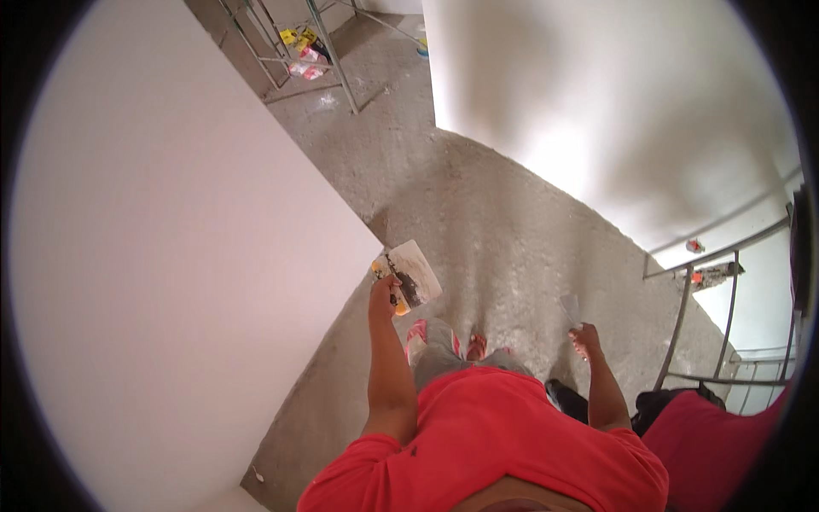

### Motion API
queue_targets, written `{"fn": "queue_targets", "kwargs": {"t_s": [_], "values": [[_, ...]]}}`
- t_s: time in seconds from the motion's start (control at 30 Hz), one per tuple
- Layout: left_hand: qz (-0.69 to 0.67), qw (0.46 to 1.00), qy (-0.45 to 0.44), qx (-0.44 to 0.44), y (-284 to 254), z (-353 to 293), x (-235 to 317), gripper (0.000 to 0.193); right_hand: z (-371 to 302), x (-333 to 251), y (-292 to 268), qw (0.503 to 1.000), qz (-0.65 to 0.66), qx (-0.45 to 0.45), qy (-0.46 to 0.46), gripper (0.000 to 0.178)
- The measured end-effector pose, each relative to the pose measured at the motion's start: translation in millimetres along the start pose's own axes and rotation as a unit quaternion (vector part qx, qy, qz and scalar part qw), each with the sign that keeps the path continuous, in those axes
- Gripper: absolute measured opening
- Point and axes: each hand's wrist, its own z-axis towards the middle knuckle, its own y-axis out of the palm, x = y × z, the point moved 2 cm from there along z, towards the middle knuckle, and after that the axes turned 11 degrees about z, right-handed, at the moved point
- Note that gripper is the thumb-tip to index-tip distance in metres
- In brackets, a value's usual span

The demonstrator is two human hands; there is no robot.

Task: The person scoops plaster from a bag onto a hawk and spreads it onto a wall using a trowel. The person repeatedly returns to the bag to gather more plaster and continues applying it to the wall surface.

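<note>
My left hand (386, 293) is closed around the edge of a flat, pale rectangular plastering trowel (421, 265) with dark smears and orange and black parts along its grip side. It is close to the corner of the white wall (213, 230) on the left; I cannot tell whether it touches. Lower and to the right, my right hand (585, 340) grips a putty knife (570, 305), its thin, greyish blade pointing away from me over the floor. Its handle is mostly hidden in my fist.
Rough concrete floor (478, 205) lies below, with another white wall (529, 77) at right. A metal scaffold frame (333, 60) stands at the far left, with yellow and pink bags (307, 61) beside it. Another metal frame (682, 320) and a person in maroon clothing (717, 452) are at right.
</note>
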Motion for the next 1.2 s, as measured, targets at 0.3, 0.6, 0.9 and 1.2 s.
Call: {"fn": "queue_targets", "kwargs": {"t_s": [0.3,0.6,0.9,1.2], "values": [[0.032,0.999,0.029,-0.017,9,209,150,0.016,27,-140,177,0.927,-0.237,0.169,-0.235,0.021],[0.127,0.992,0.015,0.006,95,307,312,0.015,28,-103,253,0.971,-0.166,0.174,-0.017,0.021],[0.080,0.995,0.054,-0.008,121,464,384,0.015,124,-321,305,0.949,-0.261,0.176,0.020,0.022],[0.023,0.999,0.024,0.007,141,560,457,0.008,149,-617,438,0.941,-0.234,0.134,-0.203,0.014]]}}
